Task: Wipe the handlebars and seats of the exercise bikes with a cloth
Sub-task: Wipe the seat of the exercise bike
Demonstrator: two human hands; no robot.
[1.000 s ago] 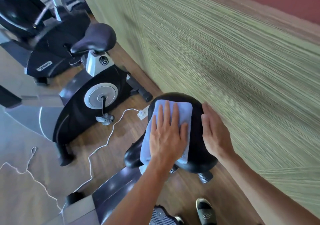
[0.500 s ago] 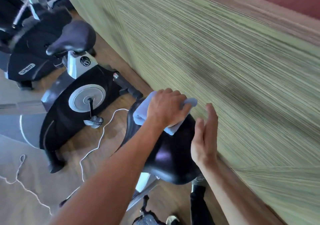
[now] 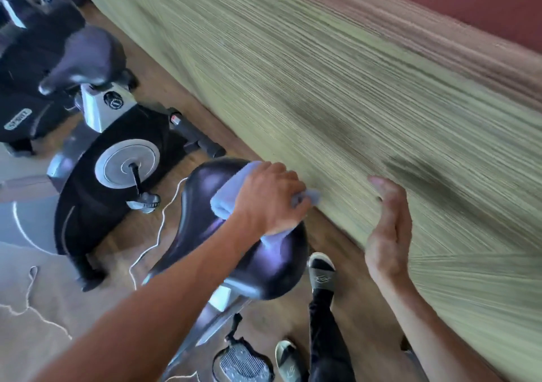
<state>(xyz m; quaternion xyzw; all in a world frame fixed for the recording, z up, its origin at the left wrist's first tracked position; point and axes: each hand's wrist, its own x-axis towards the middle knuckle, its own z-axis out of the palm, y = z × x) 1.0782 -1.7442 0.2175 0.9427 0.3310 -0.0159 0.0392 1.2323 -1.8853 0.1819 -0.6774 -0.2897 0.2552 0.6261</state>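
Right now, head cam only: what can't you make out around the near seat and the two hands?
- Left hand fingers: curled under the blue cloth, hidden by the hand's back.
- Near seat: top under cloth and hand hidden; forearm covers its left side.
- Handlebars: outside the frame edges.
- Far seat: motion-blurred, surface unreadable.
- Right hand: open, edge-on beside the wall; whether it touches the wall is unclear.

The left hand [image 3: 268,198] covers most of the cloth [image 3: 227,199]. The far bike [image 3: 32,58] is blurred and cut by the left edge; its label [image 3: 18,123] is unreadable. The pedal [image 3: 242,362] runs off the bottom edge.
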